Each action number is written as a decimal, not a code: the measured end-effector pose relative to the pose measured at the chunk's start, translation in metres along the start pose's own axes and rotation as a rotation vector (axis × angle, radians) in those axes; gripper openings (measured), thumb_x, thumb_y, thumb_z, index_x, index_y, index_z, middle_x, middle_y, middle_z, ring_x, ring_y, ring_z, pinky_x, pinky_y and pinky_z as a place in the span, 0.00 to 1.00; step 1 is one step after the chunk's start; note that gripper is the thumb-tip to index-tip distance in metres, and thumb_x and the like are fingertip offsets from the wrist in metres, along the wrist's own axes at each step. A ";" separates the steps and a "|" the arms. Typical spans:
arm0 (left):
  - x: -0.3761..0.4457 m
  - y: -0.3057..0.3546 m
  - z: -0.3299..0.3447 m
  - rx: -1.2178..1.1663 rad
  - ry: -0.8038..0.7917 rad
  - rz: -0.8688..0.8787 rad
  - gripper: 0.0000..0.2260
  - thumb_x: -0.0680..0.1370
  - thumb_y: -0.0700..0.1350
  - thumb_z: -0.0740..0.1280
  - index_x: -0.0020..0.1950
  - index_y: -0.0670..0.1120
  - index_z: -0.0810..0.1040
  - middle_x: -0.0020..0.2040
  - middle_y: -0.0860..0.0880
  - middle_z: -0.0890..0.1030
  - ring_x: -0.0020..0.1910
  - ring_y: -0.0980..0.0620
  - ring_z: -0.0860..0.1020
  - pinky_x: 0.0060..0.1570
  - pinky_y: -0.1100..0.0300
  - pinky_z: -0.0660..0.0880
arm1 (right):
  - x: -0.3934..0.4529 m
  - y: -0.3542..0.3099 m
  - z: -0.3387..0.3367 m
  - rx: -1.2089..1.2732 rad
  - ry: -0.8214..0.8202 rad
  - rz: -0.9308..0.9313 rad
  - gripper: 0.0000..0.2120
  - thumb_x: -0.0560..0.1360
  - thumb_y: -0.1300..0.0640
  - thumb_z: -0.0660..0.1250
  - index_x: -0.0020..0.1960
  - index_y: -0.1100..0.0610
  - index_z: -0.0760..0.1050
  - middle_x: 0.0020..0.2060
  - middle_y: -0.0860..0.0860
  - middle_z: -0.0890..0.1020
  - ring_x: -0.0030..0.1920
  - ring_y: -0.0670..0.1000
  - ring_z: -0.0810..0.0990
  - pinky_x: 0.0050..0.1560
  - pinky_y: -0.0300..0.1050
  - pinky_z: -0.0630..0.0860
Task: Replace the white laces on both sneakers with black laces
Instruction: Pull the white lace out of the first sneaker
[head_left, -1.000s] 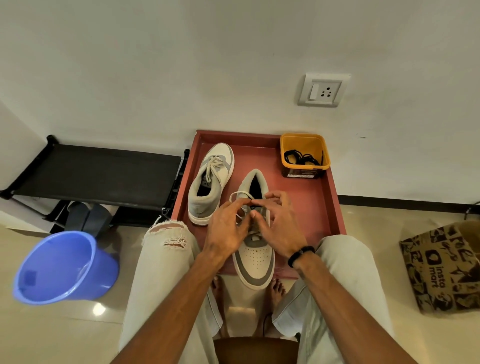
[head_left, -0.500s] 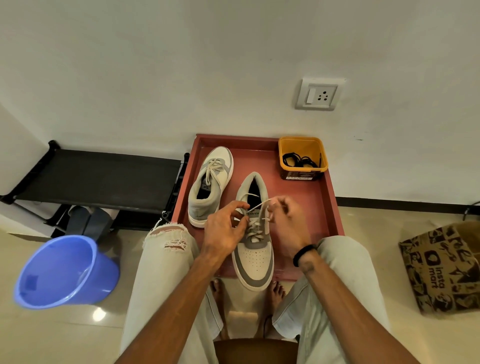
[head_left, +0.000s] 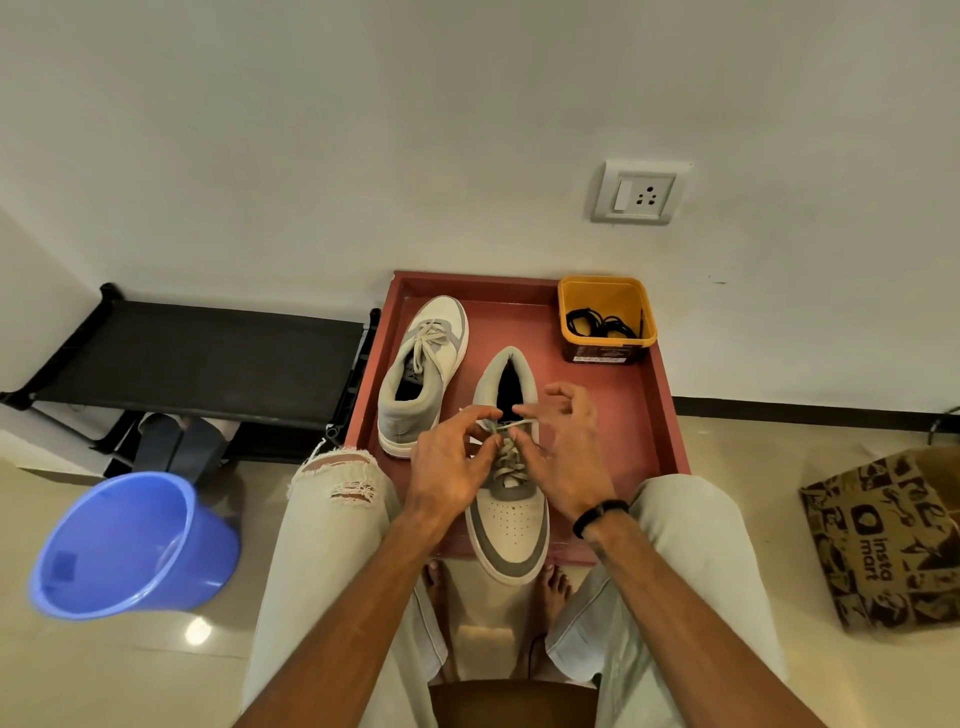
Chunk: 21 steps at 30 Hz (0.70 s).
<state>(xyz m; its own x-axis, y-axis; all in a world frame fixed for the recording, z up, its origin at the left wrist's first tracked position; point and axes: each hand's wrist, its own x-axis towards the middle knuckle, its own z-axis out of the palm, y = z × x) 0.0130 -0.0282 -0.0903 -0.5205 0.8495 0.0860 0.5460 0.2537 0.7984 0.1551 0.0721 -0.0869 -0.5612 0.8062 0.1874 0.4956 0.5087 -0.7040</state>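
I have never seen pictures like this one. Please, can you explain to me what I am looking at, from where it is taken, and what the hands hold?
There is no machine here. A person wears a camera on the head, so the single view looks forward and down at the person's own arms and knees.

In front stands a red tray. On it lie two grey-and-white sneakers. The far sneaker is laced in white and untouched. The near sneaker is the one being worked on: the left hand and the right hand each pinch the white lace near the shoe's opening.

An orange tub on the tray holds the black laces. On the floor are a blue bucket at left and a printed paper bag at right.
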 end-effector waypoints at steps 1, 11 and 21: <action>0.000 0.000 0.000 0.002 0.002 0.003 0.15 0.79 0.49 0.74 0.65 0.58 0.80 0.49 0.57 0.85 0.43 0.63 0.84 0.48 0.58 0.83 | 0.000 -0.001 0.002 -0.041 -0.024 -0.010 0.13 0.78 0.51 0.73 0.61 0.48 0.82 0.68 0.52 0.68 0.68 0.52 0.66 0.69 0.49 0.68; -0.002 0.002 -0.001 0.015 0.001 0.015 0.15 0.79 0.50 0.73 0.65 0.58 0.80 0.49 0.57 0.86 0.43 0.63 0.84 0.47 0.58 0.83 | -0.002 -0.007 0.005 -0.016 0.017 -0.019 0.03 0.78 0.58 0.71 0.51 0.53 0.82 0.59 0.48 0.70 0.62 0.49 0.69 0.64 0.43 0.68; -0.001 0.003 0.000 0.006 -0.005 -0.006 0.14 0.79 0.50 0.73 0.63 0.59 0.80 0.45 0.59 0.85 0.41 0.65 0.83 0.47 0.57 0.83 | 0.005 -0.003 -0.015 0.685 0.262 0.474 0.03 0.81 0.56 0.68 0.51 0.54 0.80 0.45 0.51 0.87 0.50 0.52 0.86 0.54 0.52 0.82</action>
<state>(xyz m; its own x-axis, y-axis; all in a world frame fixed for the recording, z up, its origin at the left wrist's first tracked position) 0.0154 -0.0285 -0.0880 -0.5202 0.8505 0.0784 0.5470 0.2612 0.7953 0.1612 0.0792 -0.0739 -0.1848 0.9731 -0.1375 0.0840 -0.1237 -0.9888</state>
